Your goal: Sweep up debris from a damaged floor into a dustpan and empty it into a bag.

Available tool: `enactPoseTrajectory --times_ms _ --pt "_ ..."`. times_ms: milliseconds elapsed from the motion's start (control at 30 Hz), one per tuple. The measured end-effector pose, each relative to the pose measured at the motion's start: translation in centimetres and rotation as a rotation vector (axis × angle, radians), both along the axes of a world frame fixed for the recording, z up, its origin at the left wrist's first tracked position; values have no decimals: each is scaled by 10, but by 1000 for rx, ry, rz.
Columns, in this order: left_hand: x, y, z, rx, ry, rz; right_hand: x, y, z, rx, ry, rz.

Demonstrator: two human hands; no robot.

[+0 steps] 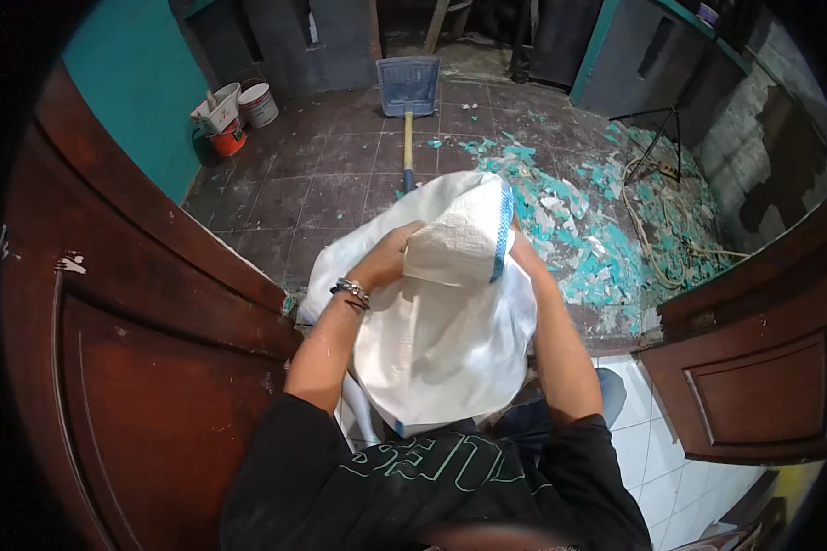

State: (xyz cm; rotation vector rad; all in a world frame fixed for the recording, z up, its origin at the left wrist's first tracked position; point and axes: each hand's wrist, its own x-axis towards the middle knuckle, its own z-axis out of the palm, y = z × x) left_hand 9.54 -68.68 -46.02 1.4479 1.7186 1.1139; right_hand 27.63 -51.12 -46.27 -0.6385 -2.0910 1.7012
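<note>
A large white woven sack (432, 349) with a blue-stitched edge hangs in front of my body, its upper part folded over. My left hand (390, 257), with bracelets at the wrist, grips the sack on its left side; the fingertips vanish under the fold. On the opposite side my right hand (526, 255) has hold of the sack beside the blue stitching, most of its fingers hidden behind the cloth. Just beyond the sack, a shovel (409, 87) with a dark blue blade and a wooden handle lies on the dark tiles.
Turquoise and white paint flakes (597, 248) cover the floor at right, with a hose (648, 239) among them. A black tripod (675, 138) stands by the right wall. Buckets (257, 103) sit at far left. Brown door leaves (156, 367) flank me on both sides.
</note>
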Motion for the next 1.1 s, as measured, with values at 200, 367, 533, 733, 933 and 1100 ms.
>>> enactPoseTrajectory --times_ms 200,367,533,733,933,1100 --pt "33 -48 14 523 -677 265 10 -13 18 -109 55 -191" --pt "81 -49 -9 143 462 374 13 -57 14 -105 25 -208" --pt "32 -35 -63 12 -73 527 52 39 -30 186 -420 -19" --pt "7 -14 -92 210 -761 554 65 -43 52 670 -41 -340" --pt "47 2 -34 137 -903 -181 44 -66 -32 1299 -101 -168" --pt "34 -2 -52 42 -1095 -347 23 -38 16 1294 171 -127"
